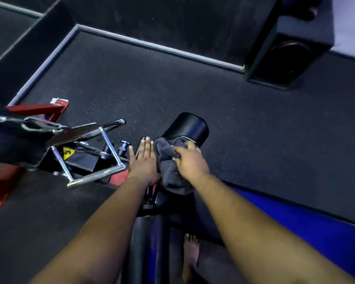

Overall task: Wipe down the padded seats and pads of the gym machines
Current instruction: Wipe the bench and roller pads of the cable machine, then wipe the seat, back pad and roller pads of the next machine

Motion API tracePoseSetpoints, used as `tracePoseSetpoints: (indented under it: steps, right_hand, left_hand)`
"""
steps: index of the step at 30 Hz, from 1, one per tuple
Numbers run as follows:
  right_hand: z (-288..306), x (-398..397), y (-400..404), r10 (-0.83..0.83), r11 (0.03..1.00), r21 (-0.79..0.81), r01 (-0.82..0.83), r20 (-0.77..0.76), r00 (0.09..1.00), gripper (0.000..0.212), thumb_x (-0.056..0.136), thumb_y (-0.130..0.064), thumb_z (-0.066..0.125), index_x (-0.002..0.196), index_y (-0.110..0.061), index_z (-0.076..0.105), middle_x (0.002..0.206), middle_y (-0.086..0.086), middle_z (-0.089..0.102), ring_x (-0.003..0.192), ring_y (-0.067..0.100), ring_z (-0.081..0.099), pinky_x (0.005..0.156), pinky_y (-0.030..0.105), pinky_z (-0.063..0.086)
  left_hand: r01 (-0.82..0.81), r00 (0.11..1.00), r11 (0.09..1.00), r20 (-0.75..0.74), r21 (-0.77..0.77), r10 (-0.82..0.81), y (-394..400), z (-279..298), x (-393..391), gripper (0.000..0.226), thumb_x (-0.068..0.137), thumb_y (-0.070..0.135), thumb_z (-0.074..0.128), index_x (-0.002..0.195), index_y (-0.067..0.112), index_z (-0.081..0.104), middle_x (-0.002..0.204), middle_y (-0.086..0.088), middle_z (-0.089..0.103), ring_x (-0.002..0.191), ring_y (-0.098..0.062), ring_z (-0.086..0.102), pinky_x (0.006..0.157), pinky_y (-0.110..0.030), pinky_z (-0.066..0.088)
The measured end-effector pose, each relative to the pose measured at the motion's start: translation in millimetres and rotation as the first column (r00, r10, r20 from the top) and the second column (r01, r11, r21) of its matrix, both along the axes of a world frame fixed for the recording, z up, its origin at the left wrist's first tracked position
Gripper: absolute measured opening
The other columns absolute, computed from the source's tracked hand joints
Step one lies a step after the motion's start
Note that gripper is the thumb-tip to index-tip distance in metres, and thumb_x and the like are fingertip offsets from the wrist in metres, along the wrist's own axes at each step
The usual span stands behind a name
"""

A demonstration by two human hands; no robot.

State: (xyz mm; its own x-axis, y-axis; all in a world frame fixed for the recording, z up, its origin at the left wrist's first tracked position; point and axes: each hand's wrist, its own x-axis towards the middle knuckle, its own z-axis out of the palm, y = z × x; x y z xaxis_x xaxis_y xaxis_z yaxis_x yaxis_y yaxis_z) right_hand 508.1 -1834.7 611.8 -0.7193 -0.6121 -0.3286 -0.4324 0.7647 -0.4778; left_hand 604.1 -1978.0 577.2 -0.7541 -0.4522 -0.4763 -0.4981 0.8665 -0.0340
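Wiping is under way on the roller pad (pixel 186 128), just past centre toward 12 o'clock. The right hand (pixel 190 162) bunches the cloth (pixel 168 160) against it; the left hand (pixel 142 160) lies flat, fingers spread, at its 9 o'clock. Next, probably, working the cloth around the pad.

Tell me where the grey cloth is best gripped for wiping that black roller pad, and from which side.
Grip the bunched upper part of the grey cloth from above, as the right hand does: the folds gather there against the black roller pad, while the lower end hangs loose. The left hand lies flat beside it.
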Motion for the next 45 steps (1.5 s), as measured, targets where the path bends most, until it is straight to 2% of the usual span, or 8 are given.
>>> tracePoseSetpoints:
  steps: [4, 9, 13, 20, 26, 31, 35, 45]
  right_hand:
    - [45.6, 19.0, 44.1, -0.126, 0.98, -0.157, 0.119, -0.034, 0.991, 0.04, 0.097, -0.031, 0.062, 0.137, -0.03, 0.06, 0.143, 0.007, 0.041, 0.13, 0.032, 0.04, 0.102, 0.044, 0.047]
    - [103.4, 94.1, 77.7, -0.276, 0.808, -0.476, 0.348, 0.217, 0.936, 0.048, 0.093, -0.014, 0.072, 0.139, -0.015, 0.058, 0.135, 0.009, 0.045, 0.129, 0.029, 0.049, 0.116, 0.037, 0.038]
    - [150.9, 160.6, 101.2, -0.309, 0.699, -0.555, 0.451, 0.334, 0.89, 0.059, 0.092, -0.017, 0.074, 0.144, -0.017, 0.047, 0.142, 0.01, 0.043, 0.132, 0.02, 0.047, 0.117, 0.029, 0.035]
    - [196.9, 213.7, 138.5, -0.12, 0.889, -0.382, 0.251, 0.335, 0.934, 0.102, 0.081, -0.033, 0.086, 0.161, -0.023, 0.023, 0.154, 0.014, 0.038, 0.143, 0.027, 0.04, 0.12, 0.045, 0.034]
    - [220.8, 235.8, 136.1, 0.432, 0.813, -0.561, -0.154, 0.405, 0.806, 0.089, 0.083, 0.001, 0.081, 0.155, -0.019, 0.035, 0.145, -0.01, 0.048, 0.131, -0.004, 0.048, 0.099, 0.003, 0.037]
    - [233.3, 270.5, 130.9, 0.638, 0.71, -0.593, -0.379, 0.316, 0.702, 0.042, 0.085, -0.003, 0.08, 0.12, -0.018, 0.062, 0.117, 0.001, 0.071, 0.108, 0.015, 0.065, 0.097, 0.031, 0.05]
    - [243.1, 314.2, 138.9, 0.735, 0.644, -0.623, -0.444, 0.343, 0.585, 0.017, 0.089, -0.004, 0.075, 0.104, -0.009, 0.069, 0.094, -0.005, 0.074, 0.09, 0.009, 0.064, 0.079, 0.018, 0.051]
    - [290.7, 484.6, 187.9, 0.871, 0.477, -0.7, -0.532, 0.46, 0.175, 0.023, 0.08, -0.03, 0.072, 0.103, -0.031, 0.071, 0.104, 0.002, 0.077, 0.099, 0.018, 0.072, 0.087, 0.04, 0.058]
  left_hand:
    - [-0.268, 0.917, 0.897, -0.192, 0.351, 0.349, 45.5, 52.4, 40.5, 0.095, 0.094, 0.067, 0.053, 0.16, 0.007, 0.021, 0.169, -0.015, 0.022, 0.156, -0.028, 0.021, 0.124, -0.049, 0.016]
    - [-0.152, 0.664, 0.132, 0.002, 0.98, 0.748, 102.7, 133.3, 107.4, 0.03, 0.104, 0.028, 0.058, 0.13, 0.014, 0.063, 0.131, -0.011, 0.069, 0.107, -0.01, 0.071, 0.092, -0.024, 0.056]
    - [-0.093, 0.608, 0.189, -0.094, 0.978, 0.788, 122.8, 180.9, 172.6, 0.026, 0.094, 0.013, 0.073, 0.117, 0.002, 0.069, 0.113, -0.016, 0.075, 0.096, -0.018, 0.069, 0.095, -0.04, 0.054]
    - [-0.033, 0.666, 0.647, -0.466, 0.762, 0.583, 131.2, 249.9, 271.9, 0.035, 0.08, 0.005, 0.074, 0.114, 0.008, 0.071, 0.104, -0.004, 0.074, 0.097, -0.013, 0.064, 0.089, -0.027, 0.049]
    - [-0.083, 0.693, 0.84, -0.575, 0.535, 0.435, 157.6, 294.1, 333.9, 0.052, 0.07, 0.022, 0.061, 0.12, 0.015, 0.074, 0.101, -0.004, 0.064, 0.102, -0.018, 0.059, 0.091, -0.02, 0.044]
    - [-0.365, 0.365, 0.724, -0.625, 0.586, 0.69, 209.5, 301.5, 405.9, 0.059, 0.071, 0.005, 0.071, 0.128, 0.019, 0.067, 0.113, 0.008, 0.067, 0.107, -0.005, 0.063, 0.093, -0.007, 0.042]
    - [-0.513, 0.033, 0.546, -0.62, 0.662, 0.784, 268.3, 298.8, 470.0, 0.068, 0.072, 0.0, 0.076, 0.128, 0.033, 0.057, 0.109, 0.012, 0.066, 0.097, 0.011, 0.063, 0.083, -0.002, 0.042]
    - [-0.52, -0.632, 0.093, -0.456, 0.849, 0.627, 417.0, 288.7, 613.9, 0.06, 0.081, 0.037, 0.086, 0.125, 0.022, 0.05, 0.12, 0.011, 0.062, 0.109, -0.01, 0.065, 0.079, -0.015, 0.052]
